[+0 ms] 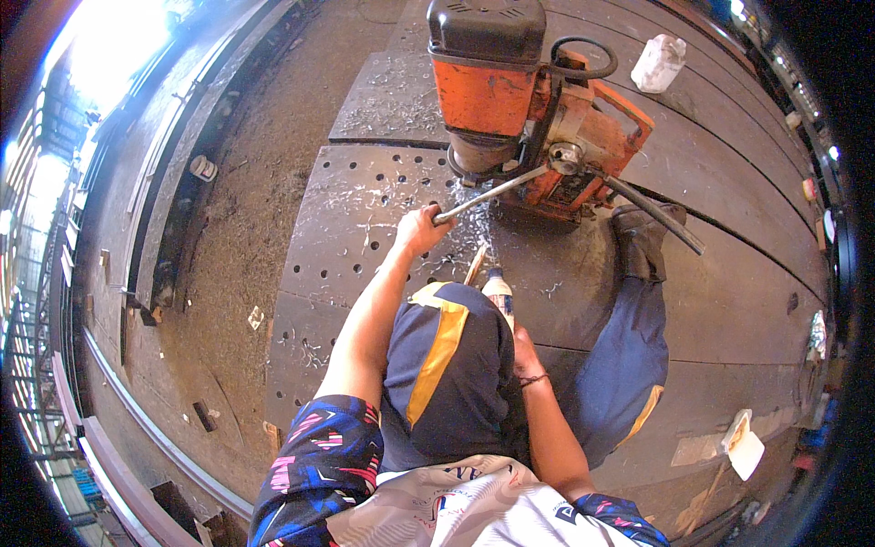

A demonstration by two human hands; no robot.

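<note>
An orange and black magnetic drill stands upright on a dark steel plate drilled with rows of holes. My left hand is closed round the end of one of its metal feed handles. A second handle sticks out to the right, untouched. Beside my bent knee, my right hand grips a white squeeze bottle, its dark nozzle pointed at the drill's foot; my knee partly hides the fingers. A whitish streak runs between nozzle and drill; whether liquid or shavings, I cannot tell. A thin wooden stick lies beside the bottle.
Metal shavings litter the plates. My boot rests right of the drill's base. A crumpled white bag-like object lies at the far right. Left, beyond the plate edge, are a dirt floor, a white bucket and long steel beams.
</note>
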